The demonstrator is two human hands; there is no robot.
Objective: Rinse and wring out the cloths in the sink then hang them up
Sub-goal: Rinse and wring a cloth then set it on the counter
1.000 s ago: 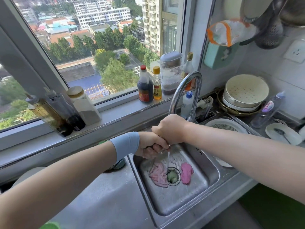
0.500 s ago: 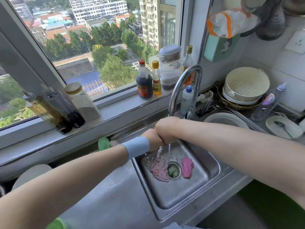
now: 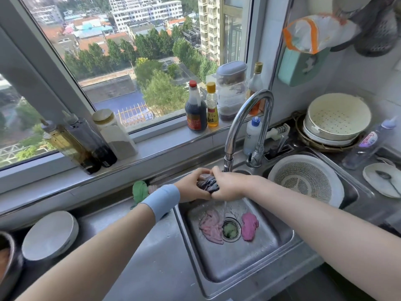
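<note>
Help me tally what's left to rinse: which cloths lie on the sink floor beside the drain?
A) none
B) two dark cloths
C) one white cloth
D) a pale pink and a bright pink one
D: a pale pink cloth lies left of the drain and a bright pink cloth right of it.

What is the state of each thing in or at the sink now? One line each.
Dark cloth: bunched, gripped by both hands under the spout.
Left hand: grips the dark cloth.
Right hand: grips the dark cloth.
Pale pink cloth: crumpled in the sink, left of the drain.
Bright pink cloth: crumpled, right of the drain.
Green cloth: lying on the counter, left of the sink.
</note>
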